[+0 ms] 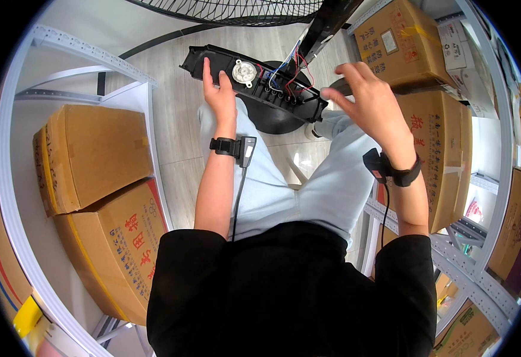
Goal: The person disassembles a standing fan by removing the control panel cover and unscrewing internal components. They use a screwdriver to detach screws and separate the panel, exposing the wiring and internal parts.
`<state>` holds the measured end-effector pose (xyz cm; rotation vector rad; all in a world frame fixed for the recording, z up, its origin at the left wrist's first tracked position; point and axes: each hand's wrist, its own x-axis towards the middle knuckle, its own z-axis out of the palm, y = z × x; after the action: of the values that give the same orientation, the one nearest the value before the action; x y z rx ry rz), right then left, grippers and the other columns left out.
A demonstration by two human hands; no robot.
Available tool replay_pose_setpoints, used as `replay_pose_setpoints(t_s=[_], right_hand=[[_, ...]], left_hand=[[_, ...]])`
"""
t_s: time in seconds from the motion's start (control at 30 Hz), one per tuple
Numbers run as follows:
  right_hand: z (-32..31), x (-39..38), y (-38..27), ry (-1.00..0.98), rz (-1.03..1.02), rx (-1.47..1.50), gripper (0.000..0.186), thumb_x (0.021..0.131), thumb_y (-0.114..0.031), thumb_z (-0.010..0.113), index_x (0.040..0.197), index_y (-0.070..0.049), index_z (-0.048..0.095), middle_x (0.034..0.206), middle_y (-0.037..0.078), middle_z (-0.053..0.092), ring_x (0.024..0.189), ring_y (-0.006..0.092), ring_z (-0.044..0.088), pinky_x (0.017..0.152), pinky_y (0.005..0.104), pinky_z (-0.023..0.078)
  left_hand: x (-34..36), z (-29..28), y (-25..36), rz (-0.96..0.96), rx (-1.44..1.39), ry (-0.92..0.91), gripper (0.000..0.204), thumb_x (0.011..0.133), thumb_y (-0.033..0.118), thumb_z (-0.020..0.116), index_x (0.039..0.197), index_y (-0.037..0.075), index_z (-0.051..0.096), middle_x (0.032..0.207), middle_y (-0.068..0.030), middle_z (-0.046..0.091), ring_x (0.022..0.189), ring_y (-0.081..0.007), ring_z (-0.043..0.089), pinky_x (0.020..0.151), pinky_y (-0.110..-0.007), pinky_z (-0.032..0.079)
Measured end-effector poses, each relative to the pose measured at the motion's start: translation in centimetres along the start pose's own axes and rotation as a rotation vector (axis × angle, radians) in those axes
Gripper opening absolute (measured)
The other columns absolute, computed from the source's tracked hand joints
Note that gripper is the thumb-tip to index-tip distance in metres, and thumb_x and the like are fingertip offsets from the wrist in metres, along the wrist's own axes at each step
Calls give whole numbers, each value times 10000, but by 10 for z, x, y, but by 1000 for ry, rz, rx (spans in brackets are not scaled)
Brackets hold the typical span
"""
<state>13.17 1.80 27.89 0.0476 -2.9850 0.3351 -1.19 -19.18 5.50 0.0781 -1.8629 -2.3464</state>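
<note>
A long black plastic housing (205, 55) lies tilted above my knees, with its hollow inner side facing up. Inside it are a white round part (244, 72) and a row of black push-button parts (279, 95). Red, blue and white wires (297, 59) run from it up toward a black pole (326, 33). My left hand (220, 98) rests against the housing's left part with its fingers stretched out. Off the housing's right end, my right hand (364, 98) is raised, thumb and fingers apart, with nothing seen in it. A round black base (272, 122) shows partly beneath the housing.
A black wire fan grille (231, 12) spans the top. Cardboard boxes (100, 157) stand on a white metal shelf at left, and more boxes (430, 143) are stacked at right. Each wrist wears a black strapped device with a cable. The floor (180, 134) is grey wood-look.
</note>
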Motion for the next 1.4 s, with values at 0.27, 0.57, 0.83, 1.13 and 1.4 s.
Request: replay_pose_setpoints(t_s=[0.27,0.57,0.83,1.13,1.4], right_hand=[[5,1,9,128,-339,56,189,886,-166,702,988,-47,596,839,129,612,687,341,629,651,406,523],[5,1,3,-145,452,-173,283,851,-202,740,1026,-31,598,874,159,647,741,347,628,696,404,514],[3,-4,23,80,-212,159,266,867,-209,717,1042,-40,609,910,155,648,818,378,635,717,430,509],[10,-3,24,-27,-70,33,251,851,-224,727,1022,-82,610,955,137,635,815,350,632,713,420,515],[14,-8,19,37,134,27,239,880,-180,712,1062,-72,603,886,111,637,648,337,606,639,393,518]], left_hand=[[-1,-1,-1,24,53,12,520,953,17,531,1465,55,447,1418,-111,531,1172,-166,558,990,-282,440],[3,-2,-10,99,101,-37,559,970,61,542,1503,155,403,1333,-60,533,758,-57,524,481,-208,447],[1,-1,-8,104,90,-18,557,971,71,551,1502,163,407,1410,-54,489,869,-77,557,494,-208,464],[0,-2,-6,89,90,-36,574,967,66,558,1507,177,401,1397,-70,496,889,-79,568,497,-207,471],[-5,4,15,-6,74,-56,583,967,55,545,1516,167,382,1416,-61,494,919,-88,580,492,-204,470]])
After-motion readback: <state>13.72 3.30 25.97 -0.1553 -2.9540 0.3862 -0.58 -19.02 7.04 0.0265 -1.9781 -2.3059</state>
